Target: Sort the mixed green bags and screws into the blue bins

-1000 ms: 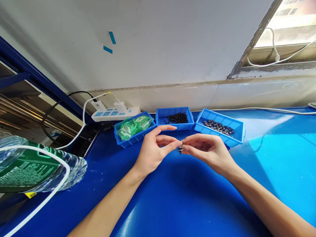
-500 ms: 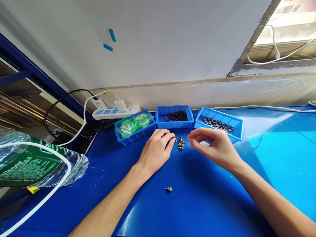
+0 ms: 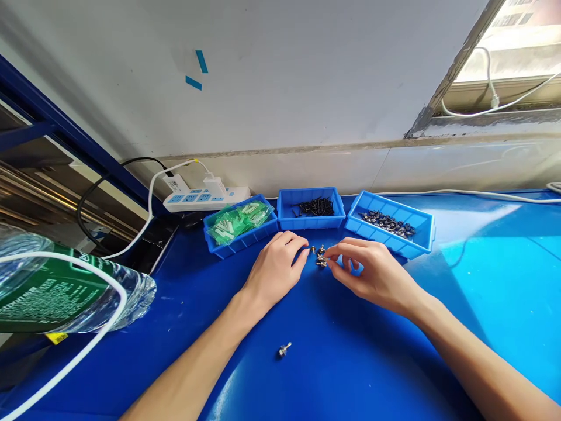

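Note:
A small pile of metal screws point(image 3: 321, 263) with wide heads or washers lies on the blue tabletop between my hands. My right hand point(image 3: 372, 269) reaches in from the right, its thumb and index finger pinched on a screw at the pile's edge. On the pile's left, my left hand point(image 3: 276, 260) rests on the table, thumb and index tips slightly apart with nothing visible between them. Just past those tips is a brass-coloured screw point(image 3: 312, 249). A lone screw point(image 3: 283, 350) lies on its side nearer to me, apart from both hands.
Behind the hands stand three blue bins: one with green-and-white packets point(image 3: 239, 221), one with black screws point(image 3: 318, 207), one with metal screws point(image 3: 388, 223). A power strip point(image 3: 205, 199) is at back left. A large bottle point(image 3: 56, 286) and white cable point(image 3: 120, 292) occupy the left.
My right hand has moved left and down to the pile, pinching a screw. The lone screw has rolled left and towards me and turned. My left hand has barely moved.

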The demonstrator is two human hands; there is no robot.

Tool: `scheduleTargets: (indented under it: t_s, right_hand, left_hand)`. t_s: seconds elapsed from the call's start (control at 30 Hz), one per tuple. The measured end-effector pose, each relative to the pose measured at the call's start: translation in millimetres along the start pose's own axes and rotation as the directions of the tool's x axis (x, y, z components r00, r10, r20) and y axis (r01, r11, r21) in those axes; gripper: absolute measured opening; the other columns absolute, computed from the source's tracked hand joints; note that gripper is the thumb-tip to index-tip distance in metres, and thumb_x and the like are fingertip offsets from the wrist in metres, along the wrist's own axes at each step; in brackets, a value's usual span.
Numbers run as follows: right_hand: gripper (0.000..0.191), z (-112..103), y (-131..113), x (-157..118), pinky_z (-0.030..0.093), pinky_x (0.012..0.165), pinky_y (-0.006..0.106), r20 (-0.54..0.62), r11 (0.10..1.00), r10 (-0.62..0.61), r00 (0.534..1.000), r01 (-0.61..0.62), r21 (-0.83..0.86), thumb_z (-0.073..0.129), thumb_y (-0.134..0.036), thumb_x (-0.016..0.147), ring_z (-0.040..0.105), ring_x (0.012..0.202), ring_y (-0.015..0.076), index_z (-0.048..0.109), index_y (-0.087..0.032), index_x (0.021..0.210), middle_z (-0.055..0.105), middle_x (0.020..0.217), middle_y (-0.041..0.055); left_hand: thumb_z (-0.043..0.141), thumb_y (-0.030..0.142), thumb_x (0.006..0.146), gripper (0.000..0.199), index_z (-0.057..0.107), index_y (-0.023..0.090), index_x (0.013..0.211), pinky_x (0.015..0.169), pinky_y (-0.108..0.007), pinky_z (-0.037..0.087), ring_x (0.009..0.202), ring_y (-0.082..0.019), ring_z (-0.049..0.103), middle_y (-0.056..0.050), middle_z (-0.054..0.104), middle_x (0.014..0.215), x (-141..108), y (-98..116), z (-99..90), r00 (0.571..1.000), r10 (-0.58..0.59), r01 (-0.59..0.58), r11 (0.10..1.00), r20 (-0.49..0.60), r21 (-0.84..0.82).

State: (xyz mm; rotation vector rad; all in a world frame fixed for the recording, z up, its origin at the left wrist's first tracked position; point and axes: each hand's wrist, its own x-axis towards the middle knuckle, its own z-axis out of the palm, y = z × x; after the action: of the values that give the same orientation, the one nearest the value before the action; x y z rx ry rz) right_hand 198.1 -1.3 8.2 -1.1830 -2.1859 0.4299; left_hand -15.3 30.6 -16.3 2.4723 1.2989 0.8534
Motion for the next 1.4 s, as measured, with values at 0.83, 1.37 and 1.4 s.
scheduleTargets:
  t_s: [0.83, 1.37, 1.4]
  right_hand:
    - [0.041, -6, -12, 7, 0.063, 0.070, 0.034, 0.222, 0.681, 0.328, 0.918, -0.392, 0.618, 0.082, -0.057, 0.077, 0.076, 0.074, 0.0230, 0.082, -0.018, 0.089, 0.080, 0.078, 0.0067]
    - [0.033, -36, 2, 7, 0.063, 0.060, 0.031, 0.009, 0.743, 0.456, 0.890, -0.387, 0.546, 0.090, -0.050, 0.067, 0.078, 0.064, 0.0244, 0.084, -0.020, 0.077, 0.079, 0.068, 0.0069]
    - [0.029, -38, 5, 6, 0.062, 0.058, 0.030, -0.083, 0.781, 0.450, 0.889, -0.346, 0.520, 0.089, -0.048, 0.068, 0.076, 0.063, 0.0233, 0.083, -0.021, 0.076, 0.079, 0.069, 0.0062]
  left_hand:
    - [0.104, 0.036, 0.047, 0.070, 0.071, 0.017, 0.105, 0.071, -0.025, 0.063, 0.071, -0.017, 0.077, 0.000, 0.076, 0.078, 11, 23, -13.7, 0.851, -0.406, 0.468, 0.302, 0.333, -0.830]
    - [0.069, 0.039, 0.093, 0.024, 0.070, 0.019, 0.080, 0.061, -0.022, 0.052, 0.060, -0.014, 0.066, 0.000, 0.072, 0.070, 8, 20, -21.1, 0.957, -0.212, 0.288, 0.785, 0.200, -0.548]
    - [0.067, 0.037, 0.094, 0.024, 0.070, 0.019, 0.079, 0.061, -0.023, 0.050, 0.059, -0.013, 0.064, 0.000, 0.071, 0.069, 6, 20, -19.9, 0.966, -0.171, 0.247, 0.833, 0.194, -0.495]
